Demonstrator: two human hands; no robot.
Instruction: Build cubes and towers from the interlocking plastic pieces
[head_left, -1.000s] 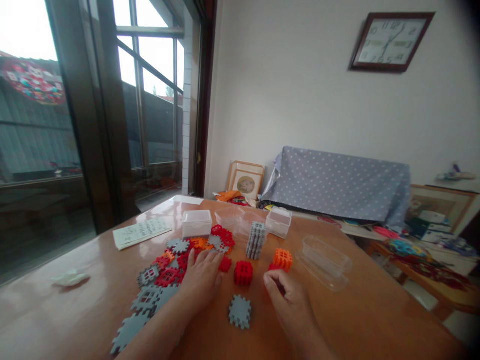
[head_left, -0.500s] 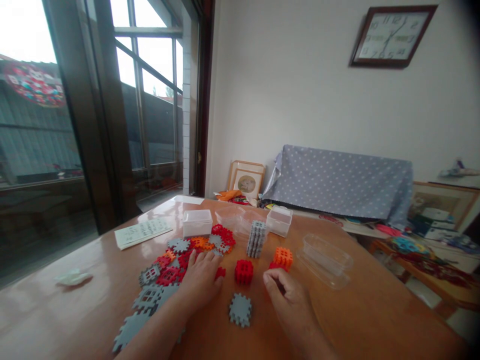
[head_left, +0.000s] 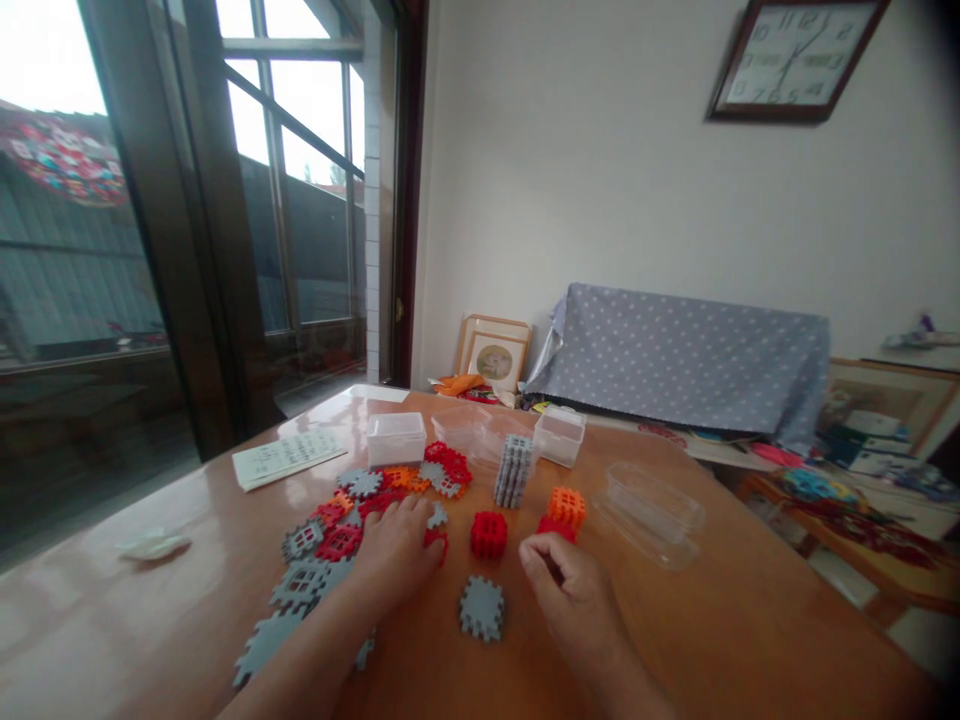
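My left hand (head_left: pixel 397 545) lies over a spread of red, grey and orange interlocking plastic tiles, its fingers extended and touching them. A red tile (head_left: pixel 436 543) shows beside its thumb. My right hand (head_left: pixel 570 580) is closed, with thumb and fingers curled; whatever is inside is hidden. Just beyond it are a red stack of tiles (head_left: pixel 556 528) and an orange stack (head_left: pixel 567 505). Between my hands sit another red stack (head_left: pixel 489 535) and a flat grey tile (head_left: pixel 482 608). A tall grey stack (head_left: pixel 514 472) stands upright farther back.
Two clear lidded boxes (head_left: pixel 397 440) stand at the table's back, with clear plastic trays between them. Another clear container (head_left: pixel 652 510) lies at the right. A handwritten paper (head_left: pixel 289 457) and a crumpled wrapper (head_left: pixel 154 545) are on the left.
My left hand has shifted slightly over the tiles, toward the back. My right hand has moved a little left and stays closed. The view has tilted slightly.
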